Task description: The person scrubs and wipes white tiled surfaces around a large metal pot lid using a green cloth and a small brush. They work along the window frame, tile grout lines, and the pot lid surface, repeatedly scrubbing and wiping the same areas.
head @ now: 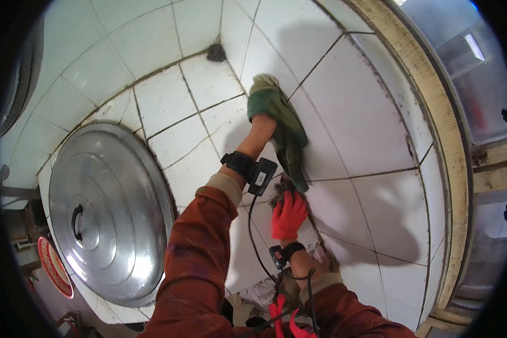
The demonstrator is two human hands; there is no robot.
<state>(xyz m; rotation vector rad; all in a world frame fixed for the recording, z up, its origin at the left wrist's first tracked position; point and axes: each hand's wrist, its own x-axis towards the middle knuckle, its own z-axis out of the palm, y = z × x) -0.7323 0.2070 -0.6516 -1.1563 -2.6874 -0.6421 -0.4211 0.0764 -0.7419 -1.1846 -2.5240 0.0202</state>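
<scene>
A green cloth (293,156) covers my left hand (264,122), hiding its fingers. The cloth lies against the white tiled wall (321,139), and its loose end hangs down towards my right hand. My right hand (289,215) wears a red glove. Its fingers rest on a grey-brown fibrous wad (282,186), at the line where the wall meets the white tiled counter (186,139). The fingertips partly hide the wad, so the grip on it is unclear. Both wrists carry black strapped devices with cables.
A large round metal lid (114,203) with a black handle takes up the counter's left side. Another dark wad (216,53) sits in the far corner. A wooden window frame (452,169) borders the wall. Crumpled clear plastic (257,293) and a red patterned round item (55,267) show lower down.
</scene>
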